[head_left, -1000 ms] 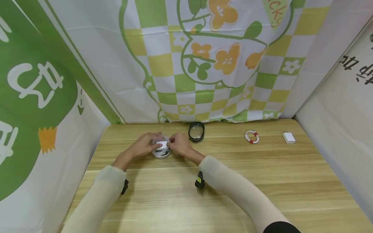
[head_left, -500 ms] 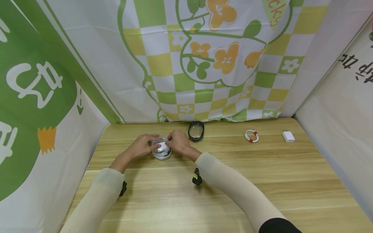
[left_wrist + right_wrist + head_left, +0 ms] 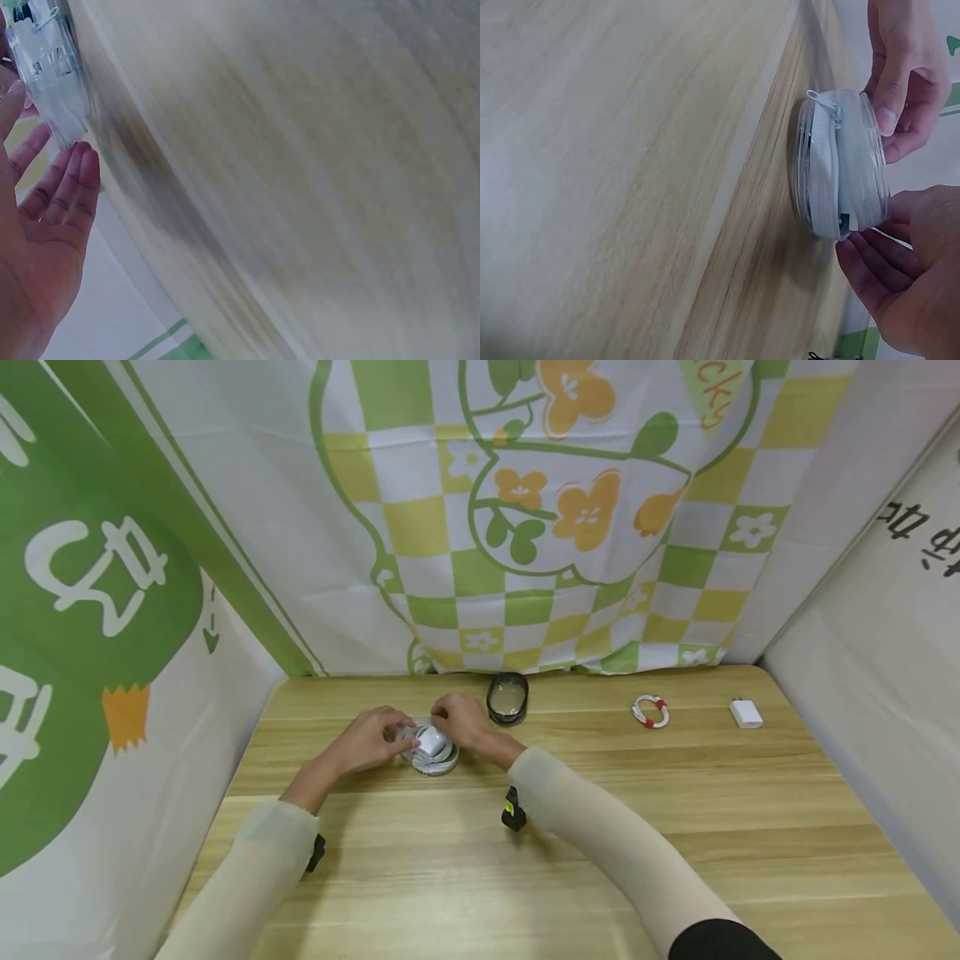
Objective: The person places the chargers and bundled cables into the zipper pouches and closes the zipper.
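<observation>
Plastic case (image 3: 864, 165) sits near the table's (image 3: 420, 868) back edge, room in front.

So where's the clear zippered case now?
In the head view, the clear zippered case is left of centre, between left hand and right hand, left of the black-edged case.

Table (image 3: 420, 868): wood grain, under the right fingers (image 3: 450, 706). Case (image 3: 507, 700): black-rimmed, just right of them. Cable (image 3: 648, 723): white, coiled, red ties, same side, well apart from them. Charger (image 3: 746, 714): white, farther right again, prongs pointing away. Checked curtain (image 3: 480, 585) beyond the fingers; green panel (image 3: 75, 643) with white characters well to their left.
</observation>
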Demonstrator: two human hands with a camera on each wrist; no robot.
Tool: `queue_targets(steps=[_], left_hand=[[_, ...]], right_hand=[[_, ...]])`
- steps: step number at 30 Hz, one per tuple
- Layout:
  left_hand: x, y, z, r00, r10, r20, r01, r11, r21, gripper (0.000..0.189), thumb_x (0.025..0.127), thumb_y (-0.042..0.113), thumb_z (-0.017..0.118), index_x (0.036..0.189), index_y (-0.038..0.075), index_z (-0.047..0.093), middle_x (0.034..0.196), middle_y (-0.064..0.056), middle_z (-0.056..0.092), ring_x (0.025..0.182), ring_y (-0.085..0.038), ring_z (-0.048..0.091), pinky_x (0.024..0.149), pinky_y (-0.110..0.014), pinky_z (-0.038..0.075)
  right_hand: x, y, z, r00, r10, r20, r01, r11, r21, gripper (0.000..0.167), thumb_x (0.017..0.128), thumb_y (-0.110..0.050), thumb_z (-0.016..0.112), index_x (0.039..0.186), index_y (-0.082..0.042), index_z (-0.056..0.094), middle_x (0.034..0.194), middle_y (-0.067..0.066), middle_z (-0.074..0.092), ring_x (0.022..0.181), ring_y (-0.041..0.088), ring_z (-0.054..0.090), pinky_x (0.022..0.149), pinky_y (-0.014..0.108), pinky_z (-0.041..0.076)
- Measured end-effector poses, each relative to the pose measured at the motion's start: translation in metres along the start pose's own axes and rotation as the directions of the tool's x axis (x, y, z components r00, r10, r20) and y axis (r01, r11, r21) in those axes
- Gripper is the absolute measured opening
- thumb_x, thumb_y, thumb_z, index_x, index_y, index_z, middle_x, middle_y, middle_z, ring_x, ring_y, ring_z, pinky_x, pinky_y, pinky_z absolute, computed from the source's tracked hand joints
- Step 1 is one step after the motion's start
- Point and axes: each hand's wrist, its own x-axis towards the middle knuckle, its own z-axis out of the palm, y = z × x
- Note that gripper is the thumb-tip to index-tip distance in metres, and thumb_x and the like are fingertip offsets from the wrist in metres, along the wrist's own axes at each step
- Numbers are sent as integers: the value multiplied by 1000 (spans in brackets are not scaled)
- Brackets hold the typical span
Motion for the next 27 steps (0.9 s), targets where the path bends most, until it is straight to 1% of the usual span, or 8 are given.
queue_targets(steps=[3,7,11,13,17,20,22,27], left_hand=[[2,2,-1,1000,23,-12,-22,999,34,32,94,25,83,116,3,74,112,-13,72,94,-25,67,80,-42,58],[4,3,-1,999,35,2,-36,999,19,39,94,24,83,124,3,71,129,-16,70,116,-35,68,96,-53,58],[6,4,-1,999,38,33,-37,999,-9,44,96,21,81,134,2,68,140,-19,67,132,-40,61,110,-58,50],[7,4,-1,998,27,48,-25,999,-27,45,97,20,79,137,2,67,144,-19,65,137,-41,58,115,-60,46],[8,2,0,998,23,66,-19,998,-53,44,99,18,77,140,3,66,147,-19,63,136,-42,58,114,-60,47],[9,2,2,997,42,71,-37,997,-69,42,100,16,76,138,3,66,148,-20,62,134,-43,60,110,-60,50],[11,3,2,996,40,75,-34,996,-83,41,100,16,76,137,4,67,150,-19,61,136,-43,58,112,-59,49],[15,4,4,995,39,91,-28,992,-122,43,99,14,76,139,4,65,149,-17,62,138,-41,57,115,-59,46]], right_hand=[[-3,1,-4,1000,-11,7,10,1000,18,19,104,-18,69,112,-7,82,107,6,81,96,19,76,84,32,61],[-9,1,-9,1000,-30,-5,30,999,23,23,105,-20,68,116,-5,81,109,7,81,98,21,77,85,34,62],[-17,2,-13,1000,-21,-11,21,1000,-1,26,104,-25,69,114,-4,82,108,9,81,97,21,77,84,35,63],[-23,2,-15,1000,-15,-6,15,1000,-11,27,102,-27,71,109,-4,83,104,10,81,93,21,78,82,35,63],[-34,0,-20,1000,1,13,-1,1000,-24,29,101,-30,74,105,-4,83,99,9,82,86,19,77,77,32,63],[-42,-3,-21,999,22,30,-22,1000,-16,26,100,-28,74,106,-4,83,96,7,81,79,15,75,70,28,61],[-46,-4,-21,999,38,35,-38,999,2,23,99,-24,74,106,-4,83,92,6,81,75,14,73,64,27,58],[-50,-4,-17,999,42,11,-42,999,6,20,98,-19,74,106,-3,82,91,8,81,77,16,75,64,26,59]])
